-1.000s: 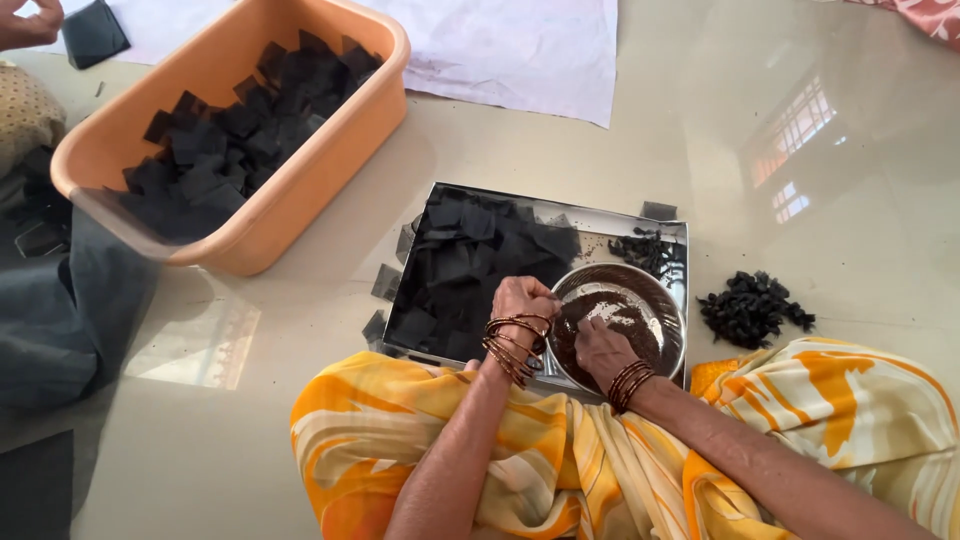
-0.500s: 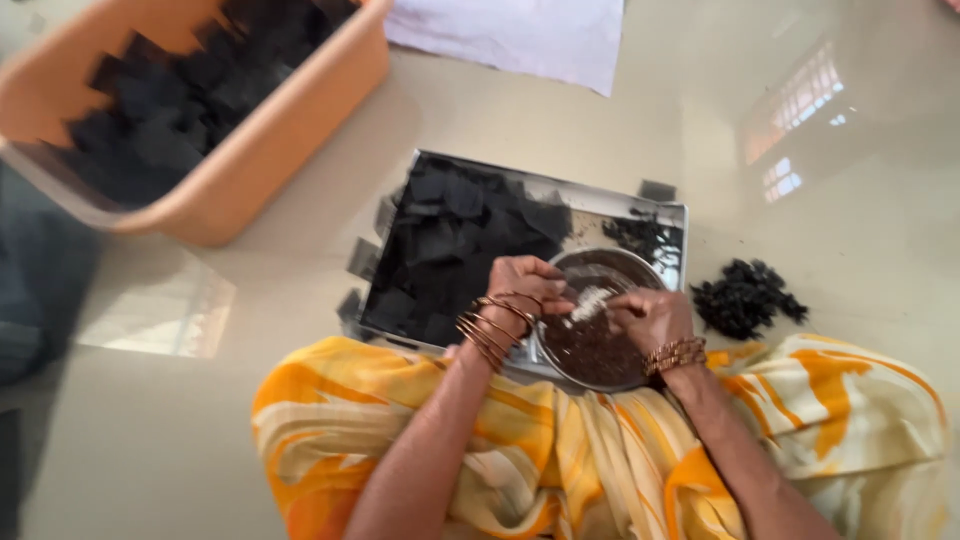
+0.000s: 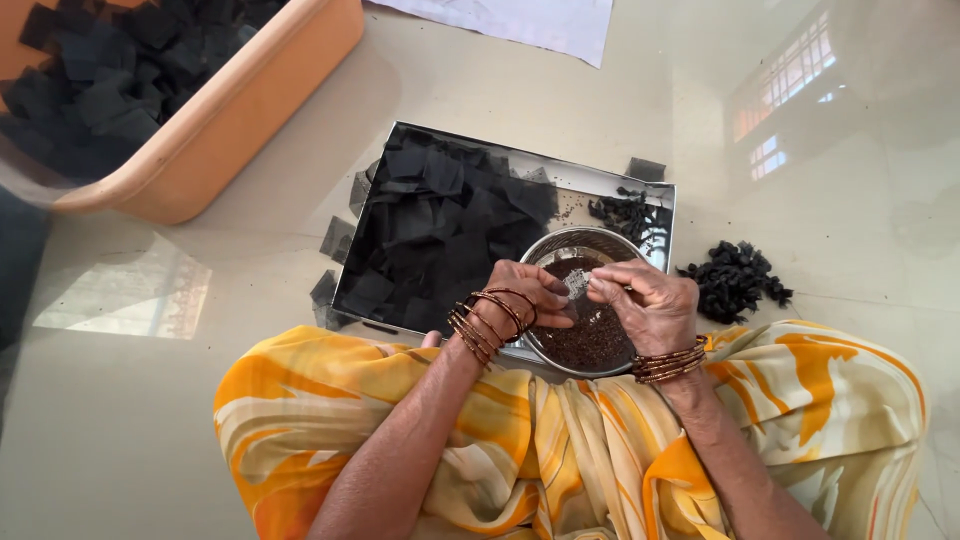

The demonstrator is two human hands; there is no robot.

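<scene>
Both hands met over the steel bowl (image 3: pixel 585 300) of dark seeds: the left hand (image 3: pixel 520 295) and right hand (image 3: pixel 645 305) each had its grip pinched on a small clear packet (image 3: pixel 575 285), held directly above so spills fell back. Black squares (image 3: pixel 440 230) lay just beyond on the tray (image 3: pixel 655 190).

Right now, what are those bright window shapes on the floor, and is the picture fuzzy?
In the head view, the shiny floor mirrors a barred window at upper right, with a paler patch at left; the hands over the metal bowl look sharp, while the orange tub looks bent by the wide lens.
</scene>
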